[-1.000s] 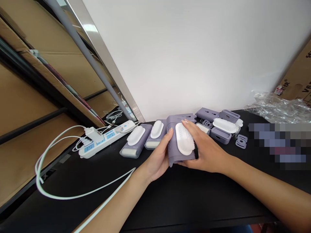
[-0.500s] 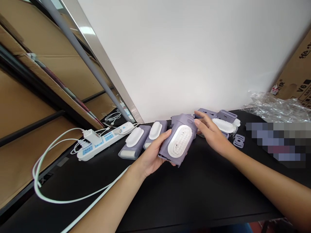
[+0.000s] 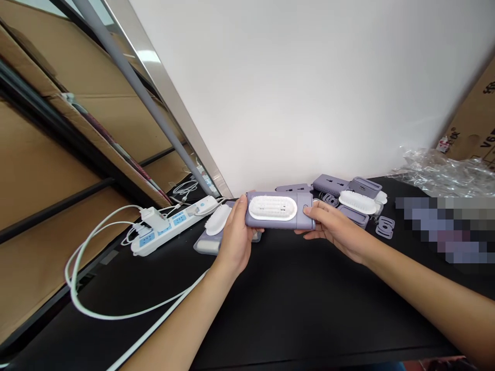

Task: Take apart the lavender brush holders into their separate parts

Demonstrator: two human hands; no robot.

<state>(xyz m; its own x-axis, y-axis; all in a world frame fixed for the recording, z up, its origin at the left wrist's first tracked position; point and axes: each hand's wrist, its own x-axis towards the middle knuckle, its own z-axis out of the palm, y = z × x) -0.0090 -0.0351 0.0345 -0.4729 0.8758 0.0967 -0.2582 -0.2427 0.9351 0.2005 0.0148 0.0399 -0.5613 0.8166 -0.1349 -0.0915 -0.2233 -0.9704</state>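
Observation:
Between my two hands, a purple-grey brush unit [image 3: 303,219] is held level above the black table, its white oval bristle pad [image 3: 273,208] facing me. My left hand [image 3: 235,234] grips its left end, thumb on the near edge. At the other end my right hand [image 3: 334,224] pinches the casing, its thumb beside a small round mark. Behind my left hand lies a similar unit with a white brush [image 3: 217,220], partly hidden. To the right of the held unit lie another white brush [image 3: 358,202] and several purple-grey casing parts [image 3: 330,183].
A white power strip [image 3: 176,224] with plugged-in adapters and loose white cables [image 3: 100,320] occupies the left of the table [image 3: 290,309]. Clear plastic wrap [image 3: 444,167] and a cardboard box [image 3: 474,123] are at the right. A white wall [image 3: 290,93] rises behind.
The brush unit has turned from a tilted, upright pose to lying level across my hands. My right hand, which was open beside its upper end, has closed on its right end.

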